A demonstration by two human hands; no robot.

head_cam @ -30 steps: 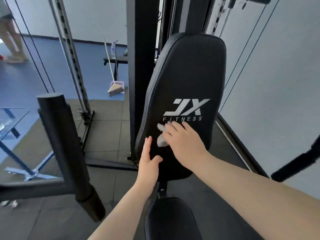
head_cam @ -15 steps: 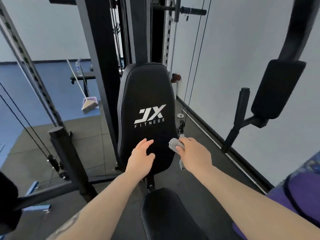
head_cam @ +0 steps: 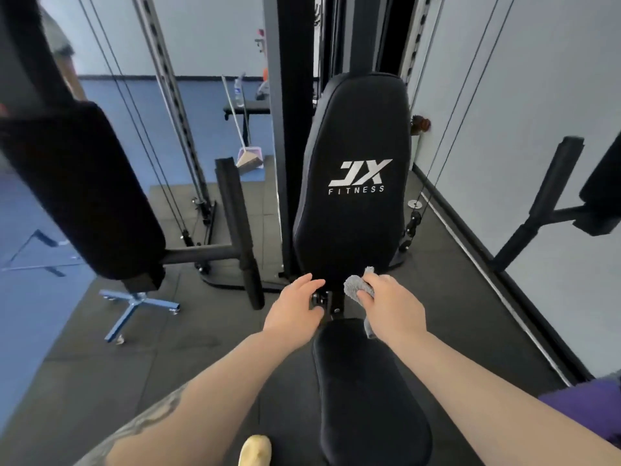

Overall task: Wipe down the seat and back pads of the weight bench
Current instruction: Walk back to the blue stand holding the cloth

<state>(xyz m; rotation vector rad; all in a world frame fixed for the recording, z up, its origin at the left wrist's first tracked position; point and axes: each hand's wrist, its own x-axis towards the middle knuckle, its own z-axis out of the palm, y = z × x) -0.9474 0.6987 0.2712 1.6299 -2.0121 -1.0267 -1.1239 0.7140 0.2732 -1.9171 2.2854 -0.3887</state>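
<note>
The black back pad with a white JX FITNESS logo stands upright in the middle. Below it the black seat pad runs toward me. My right hand grips a grey cloth just under the back pad's lower edge, above the seat's far end; a strip of cloth hangs down beside the wrist. My left hand hovers with fingers spread at the metal hinge bracket between the two pads, holding nothing.
A padded machine arm and a black roller post stand at the left, another padded arm at the right by the wall. Cables run on both sides. A broom leans behind the black upright frame. Blue stand legs lie left.
Both hands have come down off the lower back pad to the gap above the seat. The view has pulled back and more of the seat pad shows.
</note>
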